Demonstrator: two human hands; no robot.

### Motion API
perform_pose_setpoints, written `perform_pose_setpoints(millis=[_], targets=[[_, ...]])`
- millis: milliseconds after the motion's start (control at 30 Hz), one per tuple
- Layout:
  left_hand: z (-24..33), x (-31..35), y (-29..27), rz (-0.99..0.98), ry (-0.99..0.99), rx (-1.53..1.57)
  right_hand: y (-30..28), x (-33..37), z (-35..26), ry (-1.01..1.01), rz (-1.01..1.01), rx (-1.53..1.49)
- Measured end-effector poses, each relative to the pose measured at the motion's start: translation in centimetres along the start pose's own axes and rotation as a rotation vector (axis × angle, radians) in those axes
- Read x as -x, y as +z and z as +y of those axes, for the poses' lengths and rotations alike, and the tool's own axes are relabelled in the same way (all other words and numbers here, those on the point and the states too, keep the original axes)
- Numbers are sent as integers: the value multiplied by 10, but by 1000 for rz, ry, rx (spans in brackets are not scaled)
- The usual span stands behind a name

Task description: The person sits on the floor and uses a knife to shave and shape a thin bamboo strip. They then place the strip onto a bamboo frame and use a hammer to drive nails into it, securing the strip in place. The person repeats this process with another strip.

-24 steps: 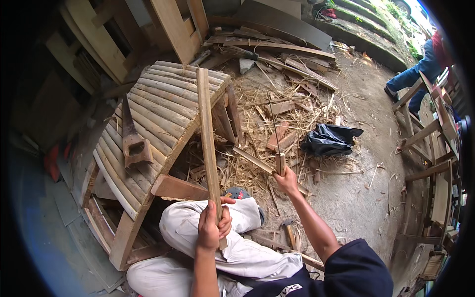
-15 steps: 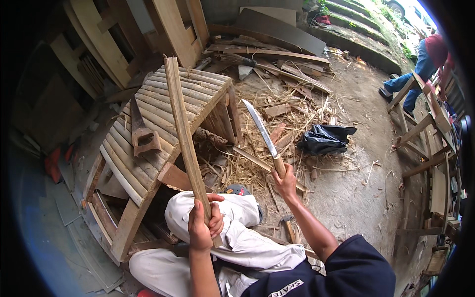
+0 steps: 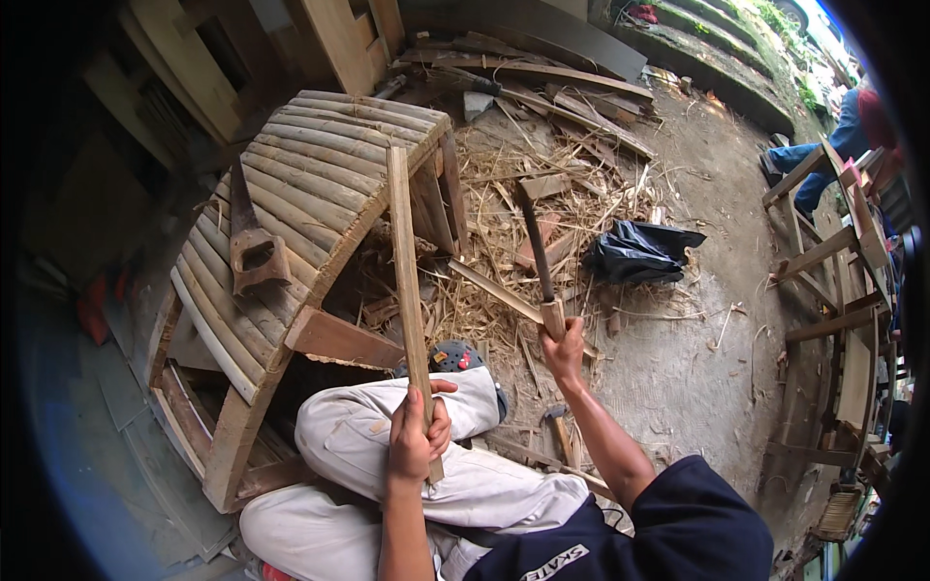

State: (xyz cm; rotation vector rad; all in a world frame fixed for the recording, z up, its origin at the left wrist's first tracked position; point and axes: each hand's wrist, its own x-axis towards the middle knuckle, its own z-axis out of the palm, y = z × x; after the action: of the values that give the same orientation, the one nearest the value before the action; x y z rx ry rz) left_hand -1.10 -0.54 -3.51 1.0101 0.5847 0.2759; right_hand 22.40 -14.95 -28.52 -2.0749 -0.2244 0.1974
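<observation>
My left hand (image 3: 422, 430) is closed around the lower end of a long, narrow wooden strip (image 3: 406, 261), which stands tilted up from beside my knee. In my right hand (image 3: 562, 347) is the pale wooden handle of a machete (image 3: 537, 237); its dark blade points up and away, apart from the strip. A handsaw (image 3: 255, 247) with a wooden handle lies on a slatted bamboo bench (image 3: 320, 165) to the left. On the ground near my right forearm rests a hammer (image 3: 560, 433).
Shavings and wood scraps (image 3: 504, 184) litter the ground ahead. Beside them lies a black plastic bag (image 3: 644, 252). Boards lean at the back left, and concrete steps (image 3: 717, 68) rise behind. Wooden frames (image 3: 833, 290) stand at the right, near another person in blue jeans (image 3: 835, 131).
The strip's top has swung right and nearer, standing more upright. The machete has turned, its blade now dark and edge-on instead of shiny. The view has shifted slightly.
</observation>
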Motion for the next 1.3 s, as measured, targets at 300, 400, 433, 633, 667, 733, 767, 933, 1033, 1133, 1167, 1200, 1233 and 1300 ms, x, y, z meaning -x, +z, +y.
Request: perform_pose_setpoints(millis=[300, 400, 433, 633, 667, 733, 767, 933, 1033, 1133, 1167, 1200, 1233, 1300], targets=[[-6, -2, -15, 119, -7, 49, -3, -13, 83, 37, -194, 446], [-8, 0, -14, 131, -23, 32, -1, -6, 88, 76, -190, 334], [-9, -1, -13, 126, -33, 22, -1, -6, 88, 127, -219, 334], [-7, 0, -7, 85, -14, -19, 2, -5, 54, 234, -245, 208], [-7, 0, -6, 78, -5, -15, 2, -3, 46, 375, -269, 79], [-7, 1, -5, 84, 10, -30, 2, 5, 28, 293, -265, -192], [-7, 2, -5, 86, 13, -41, 1, 10, 19, 325, -305, -347], [-8, 10, -4, 50, 31, -28, -5, 31, -27, 353, -434, -804], [-9, 13, -3, 46, 48, -34, -5, 42, -49, 420, -470, -882], [-10, 17, -2, 67, 55, -57, -1, 48, -58, 412, -484, -749], [-10, 19, -2, 64, 72, -56, 0, 47, -57, 447, -434, -682], [-10, 20, -2, 62, 86, -51, 0, 44, -54, 449, -444, -746], [-11, 23, -2, 56, 99, -44, -1, 41, -49, 444, -446, -715], [-14, 25, -1, 65, 88, -50, -5, 28, -35, 407, -450, -622]])
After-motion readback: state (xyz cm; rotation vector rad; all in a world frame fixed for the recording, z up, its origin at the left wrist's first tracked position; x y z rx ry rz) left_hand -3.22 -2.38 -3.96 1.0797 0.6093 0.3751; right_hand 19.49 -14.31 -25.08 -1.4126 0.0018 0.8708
